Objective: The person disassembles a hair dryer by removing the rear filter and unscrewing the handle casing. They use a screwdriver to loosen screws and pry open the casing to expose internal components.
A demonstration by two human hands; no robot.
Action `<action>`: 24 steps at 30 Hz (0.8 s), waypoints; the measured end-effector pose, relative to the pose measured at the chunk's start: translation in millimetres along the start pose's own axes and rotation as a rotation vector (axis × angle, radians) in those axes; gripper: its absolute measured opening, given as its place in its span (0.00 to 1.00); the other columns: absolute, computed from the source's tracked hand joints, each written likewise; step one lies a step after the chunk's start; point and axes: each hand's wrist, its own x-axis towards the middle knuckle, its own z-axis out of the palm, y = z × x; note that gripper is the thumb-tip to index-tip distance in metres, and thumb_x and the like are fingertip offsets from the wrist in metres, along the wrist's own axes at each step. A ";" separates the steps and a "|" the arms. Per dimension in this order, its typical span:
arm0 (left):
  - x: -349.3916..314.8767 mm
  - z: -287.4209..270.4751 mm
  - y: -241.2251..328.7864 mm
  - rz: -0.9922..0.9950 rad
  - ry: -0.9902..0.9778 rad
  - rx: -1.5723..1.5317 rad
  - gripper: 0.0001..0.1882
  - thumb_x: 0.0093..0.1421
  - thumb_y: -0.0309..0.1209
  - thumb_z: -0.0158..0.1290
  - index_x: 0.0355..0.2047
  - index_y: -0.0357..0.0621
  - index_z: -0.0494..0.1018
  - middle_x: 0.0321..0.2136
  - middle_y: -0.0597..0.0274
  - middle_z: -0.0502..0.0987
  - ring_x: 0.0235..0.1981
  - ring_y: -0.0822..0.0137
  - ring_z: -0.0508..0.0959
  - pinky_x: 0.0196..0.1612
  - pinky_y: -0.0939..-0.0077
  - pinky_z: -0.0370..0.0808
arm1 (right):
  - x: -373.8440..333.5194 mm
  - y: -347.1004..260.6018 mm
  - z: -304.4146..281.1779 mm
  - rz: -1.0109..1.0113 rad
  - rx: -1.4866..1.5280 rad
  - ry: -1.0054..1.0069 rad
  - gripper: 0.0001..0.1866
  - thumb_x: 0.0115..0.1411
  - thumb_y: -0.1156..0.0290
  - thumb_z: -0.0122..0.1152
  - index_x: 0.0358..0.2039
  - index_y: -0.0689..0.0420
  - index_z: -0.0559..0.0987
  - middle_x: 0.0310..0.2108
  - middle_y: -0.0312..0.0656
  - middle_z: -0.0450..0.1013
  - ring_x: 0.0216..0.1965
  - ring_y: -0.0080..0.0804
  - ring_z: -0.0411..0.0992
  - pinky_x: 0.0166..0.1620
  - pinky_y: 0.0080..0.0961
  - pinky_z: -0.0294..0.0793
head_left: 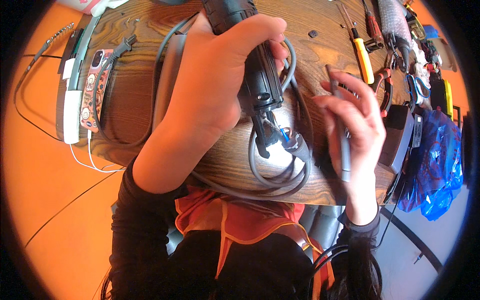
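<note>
My left hand (207, 82) is wrapped round the black housing of a corded power tool (261, 82), held above the table at the middle. The lower end of the housing is uncovered, and a blue wire (285, 134) and other thin wires show there. From that end a thick grey power cord (299, 148) runs off in loops below the tool. To the right, my right hand (356, 122) grips a slim grey pen-shaped tool (345, 150), tilted, its dark end pointing up and away. It stays apart from the housing. Whether it is a screwdriver I cannot tell.
On the wooden table (320, 55), a plug (124, 45) and a patterned phone (92, 92) lie at the left by a white power strip (72, 117). A yellow-handled screwdriver (364, 60), red-handled pliers (384, 90) and a blue plastic bag (435, 160) are at the right.
</note>
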 end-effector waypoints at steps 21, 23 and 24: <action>-4.9 6.5 -3.8 0.065 -0.038 0.068 0.14 0.48 0.23 0.53 0.34 0.39 0.61 0.23 0.59 0.70 0.23 0.72 0.70 0.26 0.81 0.68 | 2.1 -2.1 11.3 -0.031 -0.440 -0.277 0.08 0.41 0.84 0.49 0.26 0.67 0.69 0.35 0.49 0.63 0.35 0.42 0.65 0.39 0.28 0.68; -4.7 7.6 -3.9 0.062 -0.057 0.087 0.16 0.48 0.23 0.53 0.36 0.39 0.61 0.25 0.55 0.72 0.23 0.72 0.71 0.26 0.80 0.68 | 8.5 -1.0 2.2 -0.020 -0.303 -0.112 0.06 0.43 0.84 0.56 0.25 0.64 0.70 0.32 0.47 0.65 0.34 0.39 0.67 0.37 0.26 0.67; -3.7 7.6 -3.4 0.054 -0.079 0.158 0.17 0.47 0.23 0.53 0.37 0.38 0.61 0.29 0.51 0.74 0.26 0.69 0.74 0.26 0.81 0.70 | 11.0 -1.2 -3.0 0.008 -0.175 -0.038 0.05 0.44 0.82 0.56 0.25 0.64 0.71 0.32 0.46 0.66 0.34 0.37 0.68 0.38 0.24 0.67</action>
